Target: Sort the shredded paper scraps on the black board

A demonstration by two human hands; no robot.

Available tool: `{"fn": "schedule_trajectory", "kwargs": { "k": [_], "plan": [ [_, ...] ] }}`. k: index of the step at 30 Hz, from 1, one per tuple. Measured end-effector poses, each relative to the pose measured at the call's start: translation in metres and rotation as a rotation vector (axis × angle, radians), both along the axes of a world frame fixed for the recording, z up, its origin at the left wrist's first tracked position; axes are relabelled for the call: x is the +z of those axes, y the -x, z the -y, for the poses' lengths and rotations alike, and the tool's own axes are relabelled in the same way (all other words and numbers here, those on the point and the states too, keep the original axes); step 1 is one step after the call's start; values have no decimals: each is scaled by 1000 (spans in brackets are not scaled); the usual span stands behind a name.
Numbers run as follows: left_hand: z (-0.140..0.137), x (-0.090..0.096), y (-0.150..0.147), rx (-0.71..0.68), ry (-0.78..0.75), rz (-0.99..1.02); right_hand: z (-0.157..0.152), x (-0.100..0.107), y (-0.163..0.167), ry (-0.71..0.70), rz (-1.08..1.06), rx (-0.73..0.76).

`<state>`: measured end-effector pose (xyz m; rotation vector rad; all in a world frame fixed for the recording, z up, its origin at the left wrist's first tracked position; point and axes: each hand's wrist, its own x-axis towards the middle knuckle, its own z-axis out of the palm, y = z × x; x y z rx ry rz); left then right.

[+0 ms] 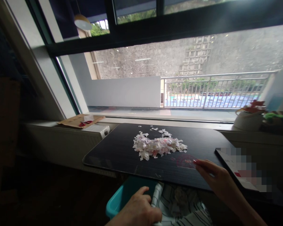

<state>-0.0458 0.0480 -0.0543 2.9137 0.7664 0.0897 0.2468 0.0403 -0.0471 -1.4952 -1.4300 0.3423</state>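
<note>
Nearest: left hand [140,207] in front of a teal plastic tub [111,203] and white fabric with black stripes [195,208]; fingers bent, grip closure cannot be told. It possibly steadies tub or fabric. Right hand [213,172] over the near part of a black wood-grain worktop [103,157]; grip together, clamped on the right end of a transparent plastic sheet with a pink round print [184,162]. End-hold seems to leave the print mostly uncovered; any lettering too faint to read. Beyond: heap of small white and pinkish paper scraps [158,146], set in from the edges, presumably against spilling. Right: flat white-faced item [228,163], partly pixelated, text unreadable. Far left: brown cardboard [69,121], dark characters illegible, bearing red-handled scissors [82,124]; no brand legible
</note>
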Motion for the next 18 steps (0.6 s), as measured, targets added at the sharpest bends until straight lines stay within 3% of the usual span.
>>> {"fn": "schedule_trajectory", "kwargs": {
  "k": [6,11,18],
  "plan": [
    [-2,2,-13,-50,-24,-66,-37,-12,0,28,113,-43],
    [0,11,-28,-119,-26,-85,-28,-16,10,45,44,94],
    [1,18,-46,-191,-63,-70,-25,-18,10,13,63,121]
  ]
}}
